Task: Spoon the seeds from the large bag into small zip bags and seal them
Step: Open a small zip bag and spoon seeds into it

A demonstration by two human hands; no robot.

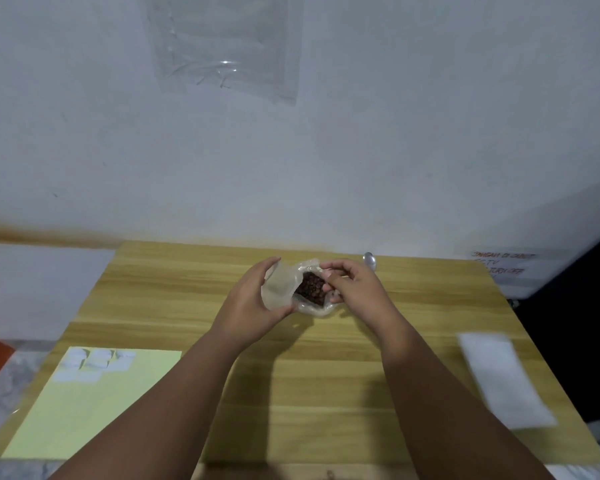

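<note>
A clear plastic large bag [282,285] of dark brown seeds [310,289] stands near the far middle of the wooden table [319,358]. My left hand [257,299] grips the bag's left side, thumb and fingers around its open mouth. My right hand [352,287] pinches the right edge of the mouth, fingertips at the seeds. A metal spoon [370,260] lies just behind my right hand, partly hidden. Several small white zip bags [96,363] lie in a cluster on a pale yellow sheet [94,410] at the front left.
A white rectangular sheet or stack [503,379] lies blurred near the table's right edge. A white wall rises right behind the table, with a clear plastic sleeve [226,46] hung on it. A dark surface [575,306] stands to the right.
</note>
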